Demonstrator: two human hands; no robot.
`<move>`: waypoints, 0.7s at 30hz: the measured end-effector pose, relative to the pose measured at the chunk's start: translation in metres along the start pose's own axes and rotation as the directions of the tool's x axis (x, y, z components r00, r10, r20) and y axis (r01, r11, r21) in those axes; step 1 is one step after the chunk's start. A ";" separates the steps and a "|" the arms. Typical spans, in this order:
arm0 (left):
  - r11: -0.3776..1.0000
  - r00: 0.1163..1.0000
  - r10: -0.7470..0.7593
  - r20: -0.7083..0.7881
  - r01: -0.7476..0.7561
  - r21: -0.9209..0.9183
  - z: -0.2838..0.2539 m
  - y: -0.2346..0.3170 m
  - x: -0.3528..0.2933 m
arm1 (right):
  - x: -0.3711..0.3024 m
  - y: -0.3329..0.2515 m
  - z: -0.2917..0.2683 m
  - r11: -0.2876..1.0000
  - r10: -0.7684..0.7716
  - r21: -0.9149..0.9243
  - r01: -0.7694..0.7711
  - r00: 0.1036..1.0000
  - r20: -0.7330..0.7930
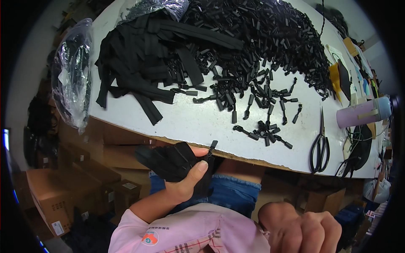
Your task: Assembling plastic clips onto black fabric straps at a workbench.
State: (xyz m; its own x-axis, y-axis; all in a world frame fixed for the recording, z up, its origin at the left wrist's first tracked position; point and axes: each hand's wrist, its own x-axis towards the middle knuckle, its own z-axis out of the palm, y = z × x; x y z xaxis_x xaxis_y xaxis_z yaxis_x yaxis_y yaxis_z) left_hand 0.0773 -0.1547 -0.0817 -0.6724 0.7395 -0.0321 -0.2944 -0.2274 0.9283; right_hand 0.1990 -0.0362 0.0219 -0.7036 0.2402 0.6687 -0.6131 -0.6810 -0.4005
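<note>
A bundle of black zipper tapes (168, 162) is gripped in my left hand (187, 179), over my lap by the table's front edge. Between its thumb and forefinger a black zipper slider with a pull tab (213, 146) sticks up. My right hand (301, 230) is raised close to the camera at lower right, its fingers curled inward; what they may hold is hidden. Several loose sliders (265, 130) lie scattered on the white table (198, 122), in front of a big heap of sliders (261, 33). More black tapes (130, 55) are piled at the left.
Black-handled scissors (320, 147) rest at the table's right, near a lilac bottle with a blue lid (363, 114). A clear plastic bag (74, 80) hangs over the left edge. Cardboard boxes (55, 185) stand below on the left.
</note>
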 end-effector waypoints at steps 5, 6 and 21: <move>0.909 0.969 0.237 0.065 -0.245 0.336 -0.006 0.004 -0.003 | -0.028 0.035 -0.019 0.356 -0.130 -0.849 -0.392 0.878 -0.460; 0.913 0.974 0.206 0.098 -0.227 0.338 -0.001 0.007 -0.003 | -0.036 0.041 -0.027 0.281 -0.047 -0.820 -0.499 0.846 -0.531; 0.966 0.984 0.085 0.157 -0.120 0.228 0.005 0.005 -0.004 | -0.052 0.057 -0.051 0.364 -0.033 -0.780 -0.509 0.830 -0.557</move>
State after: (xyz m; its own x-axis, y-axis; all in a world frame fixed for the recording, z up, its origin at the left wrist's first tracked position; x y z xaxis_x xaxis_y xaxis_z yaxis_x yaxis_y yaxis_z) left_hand 0.0819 -0.1559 -0.0754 -0.5801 0.8077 0.1054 -0.0488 -0.1636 0.9853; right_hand 0.1820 -0.0522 -0.0673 -0.7634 0.6077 0.2189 -0.1449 0.1691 -0.9749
